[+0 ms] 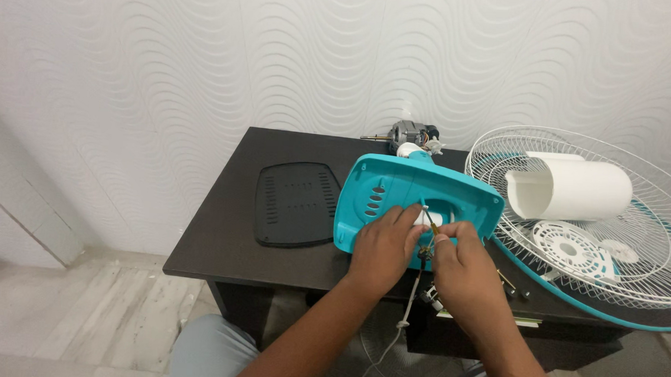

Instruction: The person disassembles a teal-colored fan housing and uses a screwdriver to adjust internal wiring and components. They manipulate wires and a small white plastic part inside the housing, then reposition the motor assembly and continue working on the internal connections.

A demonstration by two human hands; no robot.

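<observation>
Near the front edge of the dark table, my left hand is gripping the teal fan base while my right hand is pinching a thin screwdriver, leaving open room leftward.

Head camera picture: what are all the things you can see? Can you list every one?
Fan base: one, teal, tilted up at table middle.
Cover plate: one, black, flat, left of base.
Fan motor: one, grey metal, table's back edge.
Wire fan guard: one, white with teal rim, right side.
Motor housing: one, white, lying on guard.
Vented disc: one, white, on guard.
Power cord: one, white, hanging off front.
Table: one, dark brown.
Left hand: on base.
Right hand: pinching small wires.
</observation>
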